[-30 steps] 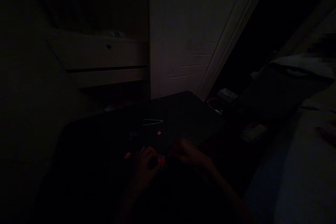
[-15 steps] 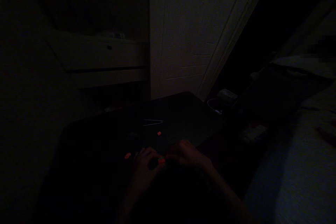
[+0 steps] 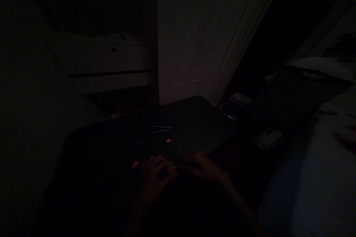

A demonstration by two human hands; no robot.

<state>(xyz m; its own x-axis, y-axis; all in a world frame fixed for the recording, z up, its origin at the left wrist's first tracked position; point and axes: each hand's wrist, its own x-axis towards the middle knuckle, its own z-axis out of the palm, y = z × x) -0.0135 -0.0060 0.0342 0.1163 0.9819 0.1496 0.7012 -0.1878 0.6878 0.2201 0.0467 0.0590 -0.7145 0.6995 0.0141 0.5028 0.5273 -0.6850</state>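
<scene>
The scene is very dark. At the near part of the dark table (image 3: 191, 118), my left hand (image 3: 152, 172) pinches a small orange-red piece (image 3: 170, 170) between thumb and fingers. My right hand (image 3: 200, 167) is closed just to the right, its fingertips close to that piece. A thin pale sliver (image 3: 175, 167) shows between the two hands; what my right fingers hold is too dark to name. Another orange-red piece (image 3: 135, 164) lies left of my left hand, and a smaller one (image 3: 168, 140) lies beyond it. Thin metal tweezers (image 3: 161, 129) rest farther back, tips apart.
A dim small object (image 3: 139, 143) lies on the table left of the tweezers. Drawers (image 3: 111, 59) and a pale panelled door (image 3: 191, 44) stand behind. To the right are a white cable (image 3: 222, 109), a box (image 3: 240, 100) and a bed-like pale surface (image 3: 325, 177).
My right hand has shifted slightly right, away from the orange-red piece, and the pale sliver shows more. My left hand stays in place, still pinching the piece.
</scene>
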